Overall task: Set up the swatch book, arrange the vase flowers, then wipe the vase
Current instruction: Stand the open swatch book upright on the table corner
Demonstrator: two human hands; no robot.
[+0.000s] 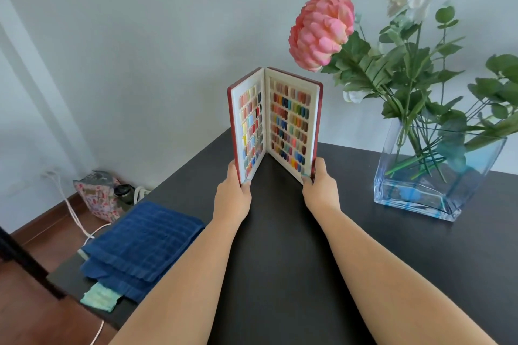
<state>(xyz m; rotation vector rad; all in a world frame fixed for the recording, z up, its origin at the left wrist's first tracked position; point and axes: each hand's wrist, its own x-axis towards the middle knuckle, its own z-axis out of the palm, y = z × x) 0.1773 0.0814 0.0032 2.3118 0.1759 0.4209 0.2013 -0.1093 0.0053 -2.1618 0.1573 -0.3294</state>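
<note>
L hand (233, 190) & R hand (319, 185) pinch lower cover edges of book (276, 123), open upright btwn them. Best: splay covers evenly, check it stands, then let go.

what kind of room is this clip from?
Likely a home room, or maybe a small nail studio. Clues: an open red-covered book of coloured nail swatches on a dark tabletop, a clear square glass vase of flowers, a patterned fabric bag on the wooden floor.

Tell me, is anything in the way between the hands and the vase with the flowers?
Nothing visible. Both hands, left hand and right hand, hold the swatch book; only bare black table lies between it and the vase.
</note>
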